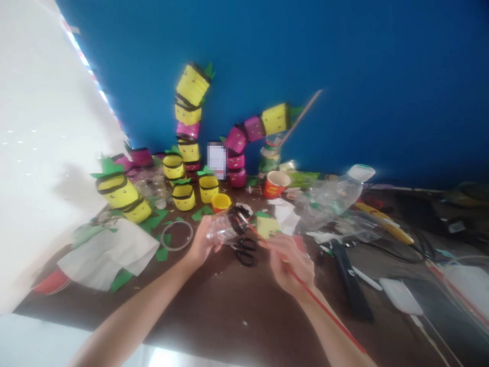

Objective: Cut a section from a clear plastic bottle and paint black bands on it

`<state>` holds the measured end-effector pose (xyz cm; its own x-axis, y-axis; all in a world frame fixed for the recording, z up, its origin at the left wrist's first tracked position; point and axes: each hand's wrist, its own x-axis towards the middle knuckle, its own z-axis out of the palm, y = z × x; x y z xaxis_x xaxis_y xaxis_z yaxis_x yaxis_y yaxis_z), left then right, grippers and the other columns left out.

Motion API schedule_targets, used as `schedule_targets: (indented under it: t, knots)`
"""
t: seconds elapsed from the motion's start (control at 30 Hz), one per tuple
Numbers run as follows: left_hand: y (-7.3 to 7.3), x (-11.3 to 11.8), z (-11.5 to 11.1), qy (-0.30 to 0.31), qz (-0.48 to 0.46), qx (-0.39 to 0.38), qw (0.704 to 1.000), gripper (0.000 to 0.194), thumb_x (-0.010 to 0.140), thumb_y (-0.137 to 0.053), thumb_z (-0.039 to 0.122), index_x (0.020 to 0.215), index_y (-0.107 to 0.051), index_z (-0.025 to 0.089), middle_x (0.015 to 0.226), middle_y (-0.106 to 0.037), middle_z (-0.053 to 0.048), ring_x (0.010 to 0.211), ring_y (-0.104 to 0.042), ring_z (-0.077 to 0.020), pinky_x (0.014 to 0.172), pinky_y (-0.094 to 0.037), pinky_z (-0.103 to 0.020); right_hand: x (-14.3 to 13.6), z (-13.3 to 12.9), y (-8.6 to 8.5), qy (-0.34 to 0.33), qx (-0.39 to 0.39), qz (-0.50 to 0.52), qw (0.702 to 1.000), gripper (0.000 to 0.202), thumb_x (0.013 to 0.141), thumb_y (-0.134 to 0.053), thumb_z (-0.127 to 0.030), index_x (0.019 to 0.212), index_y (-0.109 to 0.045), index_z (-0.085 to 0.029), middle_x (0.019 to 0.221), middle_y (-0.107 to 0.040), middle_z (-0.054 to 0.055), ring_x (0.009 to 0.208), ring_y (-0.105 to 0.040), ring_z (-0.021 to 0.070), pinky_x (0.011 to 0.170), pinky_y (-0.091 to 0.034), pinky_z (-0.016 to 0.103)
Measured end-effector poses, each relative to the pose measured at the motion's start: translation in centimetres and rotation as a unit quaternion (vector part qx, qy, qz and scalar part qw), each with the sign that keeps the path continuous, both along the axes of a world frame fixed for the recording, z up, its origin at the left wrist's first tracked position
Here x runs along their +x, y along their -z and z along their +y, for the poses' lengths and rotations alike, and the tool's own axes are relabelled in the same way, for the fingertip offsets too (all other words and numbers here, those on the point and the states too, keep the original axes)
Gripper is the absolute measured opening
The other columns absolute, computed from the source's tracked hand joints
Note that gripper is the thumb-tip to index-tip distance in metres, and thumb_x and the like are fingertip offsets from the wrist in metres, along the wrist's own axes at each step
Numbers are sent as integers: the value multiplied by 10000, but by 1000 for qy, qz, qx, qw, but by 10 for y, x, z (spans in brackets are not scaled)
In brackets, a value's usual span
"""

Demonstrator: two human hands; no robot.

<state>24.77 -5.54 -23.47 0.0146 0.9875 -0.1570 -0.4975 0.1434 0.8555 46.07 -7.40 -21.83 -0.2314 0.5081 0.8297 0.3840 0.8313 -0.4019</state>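
A clear plastic cup-like piece [219, 230], perhaps a cut bottle part, is gripped in my left hand [202, 242]; black covers its right-hand rim. My right hand [290, 262] is closed around a long red paintbrush [328, 311], its handle trailing back along my forearm. The brush's front end points at the black rim, though blur hides whether they touch. Black-handled scissors [245, 252] lie on the table between my hands. Just beyond the piece stands a small yellow cup [221, 202].
Yellow pots with faces [184, 197] and stacked yellow and magenta ones [237, 140] stand along the blue wall. At left lie white cloth-like sheets [109, 252] and a clear ring [177, 235]. A red paper cup [276, 184], clear bottle [336, 191] and yellow tool [385, 221] sit right.
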Motion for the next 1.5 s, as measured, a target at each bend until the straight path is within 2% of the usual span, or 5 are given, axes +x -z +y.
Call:
schedule_targets:
  t: [0.57, 0.73, 0.93, 1.13, 1.5]
  knots:
    - [-5, 1, -1, -13, 17, 3, 1000, 552, 651, -636, 650, 886, -430, 195, 752, -620, -15, 413, -488, -80, 313, -290, -175, 0, -2, -5, 44, 0, -40, 998, 237, 792, -539, -34, 925, -609, -216, 789, -703, 32, 770, -665, 187, 764, -532, 385]
    - [-2, 0, -2, -16, 10, 24, 1000, 497, 683, -641, 606, 891, -444, 200, 747, -590, 9, 442, -491, -77, 321, -301, -167, 1, -4, -8, 20, 8, -25, 999, 240, 774, -520, -5, 892, -598, -199, 751, -689, 39, 741, -657, 190, 747, -524, 402]
    - [5, -2, -2, 1, -14, 36, 999, 411, 759, -580, 559, 933, -461, 205, 751, -591, 14, 457, -488, -80, 332, -305, -161, 2, -6, -12, -5, 31, -15, 999, 323, 774, -495, 11, 1000, -604, -192, 815, -699, 61, 745, -662, 196, 747, -523, 429]
    - [5, -2, -1, 1, -5, 34, 999, 428, 745, -598, 574, 915, -458, 207, 731, -576, 20, 453, -494, -82, 338, -310, -163, 2, -5, -10, -6, 25, -83, 996, 328, 770, -495, 20, 1013, -585, -182, 843, -692, 68, 765, -658, 188, 788, -516, 428]
    - [5, -3, -2, -2, 1, 33, 999, 449, 709, -639, 539, 965, -473, 210, 748, -576, 12, 498, -519, -95, 375, -311, -173, 0, -9, -12, 11, 40, -90, 995, 322, 773, -495, -20, 1031, -586, -189, 815, -685, 70, 741, -655, 195, 753, -518, 414]
